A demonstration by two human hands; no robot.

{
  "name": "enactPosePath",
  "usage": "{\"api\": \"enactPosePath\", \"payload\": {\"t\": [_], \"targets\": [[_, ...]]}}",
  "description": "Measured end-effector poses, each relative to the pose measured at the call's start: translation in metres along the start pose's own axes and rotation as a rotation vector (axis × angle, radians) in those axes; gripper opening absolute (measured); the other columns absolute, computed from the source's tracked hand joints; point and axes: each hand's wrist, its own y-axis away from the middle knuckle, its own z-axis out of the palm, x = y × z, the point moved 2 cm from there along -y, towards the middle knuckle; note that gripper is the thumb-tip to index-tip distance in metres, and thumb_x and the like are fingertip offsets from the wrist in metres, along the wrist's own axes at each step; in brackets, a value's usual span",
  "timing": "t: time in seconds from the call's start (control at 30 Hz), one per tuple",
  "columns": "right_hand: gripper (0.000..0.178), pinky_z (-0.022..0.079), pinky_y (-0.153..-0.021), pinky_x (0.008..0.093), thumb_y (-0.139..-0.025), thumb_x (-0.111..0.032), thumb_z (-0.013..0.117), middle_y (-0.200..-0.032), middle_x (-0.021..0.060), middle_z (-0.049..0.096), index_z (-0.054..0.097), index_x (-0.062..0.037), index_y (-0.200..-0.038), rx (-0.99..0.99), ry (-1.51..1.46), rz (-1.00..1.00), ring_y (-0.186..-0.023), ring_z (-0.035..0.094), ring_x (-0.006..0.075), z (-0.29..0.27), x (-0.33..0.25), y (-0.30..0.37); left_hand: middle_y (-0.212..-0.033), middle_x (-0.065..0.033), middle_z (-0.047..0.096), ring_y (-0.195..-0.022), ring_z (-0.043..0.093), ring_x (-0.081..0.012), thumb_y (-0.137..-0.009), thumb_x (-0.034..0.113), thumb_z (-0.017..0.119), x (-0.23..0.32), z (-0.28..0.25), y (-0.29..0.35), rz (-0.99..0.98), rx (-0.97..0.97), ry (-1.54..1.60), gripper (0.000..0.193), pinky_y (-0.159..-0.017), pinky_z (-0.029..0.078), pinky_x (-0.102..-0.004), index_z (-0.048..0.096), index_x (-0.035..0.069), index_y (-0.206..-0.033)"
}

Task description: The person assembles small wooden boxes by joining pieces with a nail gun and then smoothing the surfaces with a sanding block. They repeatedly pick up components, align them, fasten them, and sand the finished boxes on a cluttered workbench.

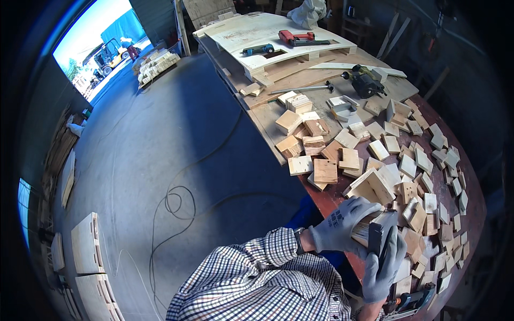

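My left hand (pixel 338 227), in a grey glove with dark print, is closed around a small wooden block (pixel 362 234) at the table's near edge. Pressed close beside it, my right hand (pixel 383 267), gloved in grey too, grips a dark flat-sided piece (pixel 377 235) whose kind I cannot make out. The two held things touch or nearly touch; the fingers hide where they meet. Just beyond my hands stands an open wooden box-like corner piece (pixel 370 187). Loose wooden blocks (pixel 325 171) lie all around, some stacked.
A red nail gun (pixel 295 37) and a teal power tool (pixel 258 50) rest on a pallet-like panel (pixel 251 29). Nearer are a dark power tool (pixel 366 81) and a bar clamp (pixel 305 88). Another clamp (pixel 409 300) lies near my right wrist. A hose (pixel 179 200) loops across the floor.
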Motion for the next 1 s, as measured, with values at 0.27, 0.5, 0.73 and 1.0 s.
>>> {"api": "enactPosePath", "payload": {"t": [0.27,0.5,0.73,1.0], "targets": [[0.067,0.035,-0.114,0.0558,-0.102,-0.038,0.055,-0.149,0.0284,0.046,0.044,0.0041,-0.153,0.035,-0.084,0.055,-0.133,0.047,0.0481,-0.001,0.005,-0.004,-0.135,-0.0169,0.054,-0.125,0.052,-0.0363,-0.065,0.085,0.075,0.001,0.001,0.002,-0.033,-0.04,0.019,0.123,-0.108,0.042,-0.0499,0.046,0.0,-0.15],[0.057,0.037,-0.113,0.0496,-0.105,-0.025,0.051,-0.144,0.0279,0.049,0.044,0.0027,-0.154,0.114,-0.164,0.185,-0.131,0.05,0.0443,0.004,0.024,-0.016,-0.137,-0.0173,0.053,-0.128,0.051,-0.035,-0.068,0.083,0.075,0.012,0.001,0.002,-0.06,-0.149,-0.029,0.122,-0.112,0.039,-0.0497,0.045,-0.001,-0.151],[0.06,0.037,-0.114,0.0482,-0.106,-0.031,0.05,-0.148,0.0266,0.048,0.042,0.0023,-0.155,0.081,-0.126,0.154,-0.135,0.049,0.0421,-0.001,0.022,-0.009,-0.133,-0.0174,0.055,-0.122,0.054,-0.0371,-0.071,0.083,0.074,0.017,-0.001,0.001,-0.003,-0.084,-0.031,0.118,-0.108,0.042,-0.0507,0.047,-0.001,-0.149],[0.059,0.036,-0.115,0.048,-0.106,-0.029,0.049,-0.152,0.0243,0.047,0.044,0.0036,-0.154,0.274,-0.167,0.248,-0.134,0.05,0.0407,-0.019,0.036,-0.006,-0.137,-0.0184,0.053,-0.127,0.053,-0.0375,-0.072,0.087,0.069,0.021,0.0,-0.005,0.006,-0.094,-0.007,0.119,-0.112,0.041,-0.0506,0.048,-0.002,-0.148]]}}
